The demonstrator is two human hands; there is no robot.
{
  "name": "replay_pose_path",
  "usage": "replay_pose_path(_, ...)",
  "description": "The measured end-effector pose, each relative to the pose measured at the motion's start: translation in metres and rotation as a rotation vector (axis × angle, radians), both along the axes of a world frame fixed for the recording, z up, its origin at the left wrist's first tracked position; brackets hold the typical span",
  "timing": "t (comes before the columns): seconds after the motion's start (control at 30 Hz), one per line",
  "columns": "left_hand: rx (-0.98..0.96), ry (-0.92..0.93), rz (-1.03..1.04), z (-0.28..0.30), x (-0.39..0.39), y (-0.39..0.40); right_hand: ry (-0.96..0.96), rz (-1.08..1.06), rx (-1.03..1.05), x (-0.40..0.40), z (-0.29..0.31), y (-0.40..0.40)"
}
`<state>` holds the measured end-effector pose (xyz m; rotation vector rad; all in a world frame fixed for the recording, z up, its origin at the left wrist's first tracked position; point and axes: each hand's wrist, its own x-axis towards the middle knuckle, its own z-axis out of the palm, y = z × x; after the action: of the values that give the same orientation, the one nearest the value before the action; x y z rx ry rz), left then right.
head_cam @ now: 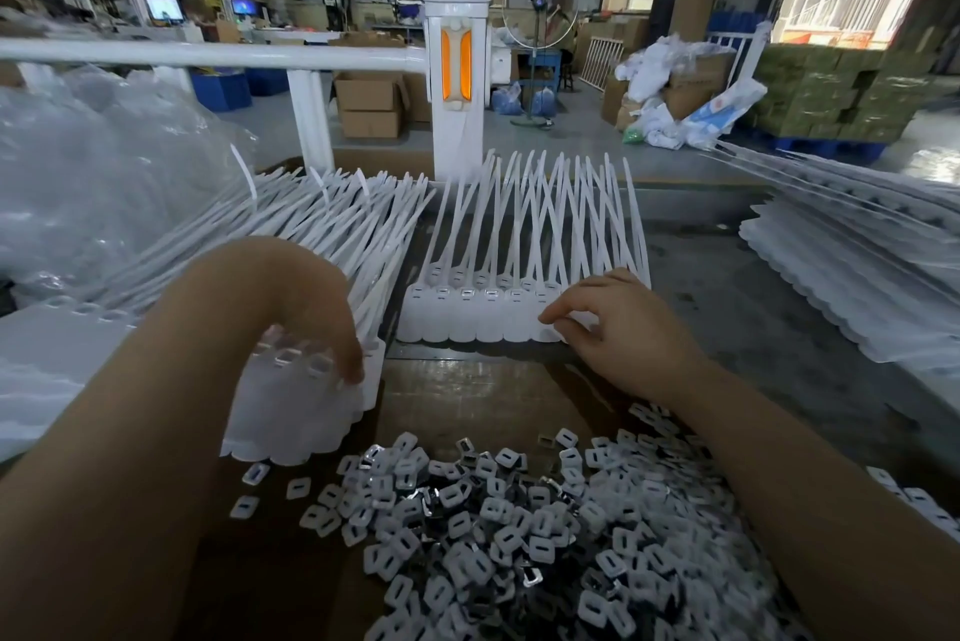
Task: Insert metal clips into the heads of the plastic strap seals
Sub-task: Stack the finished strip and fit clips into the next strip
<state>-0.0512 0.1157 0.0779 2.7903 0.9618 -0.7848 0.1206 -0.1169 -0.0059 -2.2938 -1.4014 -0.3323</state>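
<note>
Resting at the 12 o'clock side of the worktop [467,396], the row of strap seals [483,318] is showing clips in most heads; the right hand [618,333] is pinching its right end, the left hand [332,333] is touching the stack [306,396] at 9 o'clock, and the clip pile [519,526] is remaining large

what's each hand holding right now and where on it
The right hand pinches the near right corner of the strap seal row, at the head end. The left hand rests bent on the seal stack; any grip cannot be told.
</note>
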Motion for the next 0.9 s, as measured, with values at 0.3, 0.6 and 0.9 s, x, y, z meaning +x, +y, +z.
replay_pose_path(0.3,0.096,-0.638,0.129,0.019,-0.009,0.025,0.026,0.014,0.038,-0.005,0.004,0.002)
replay_pose_path(0.6,-0.361,-1.034,0.194,0.022,0.012,-0.046,0.626,0.129,0.155,-0.019,0.021,0.000)
replay_pose_path(0.9,-0.467,-0.894,0.093,-0.020,0.038,-0.077,1.150,0.143,0.197,-0.016,0.026,-0.006)
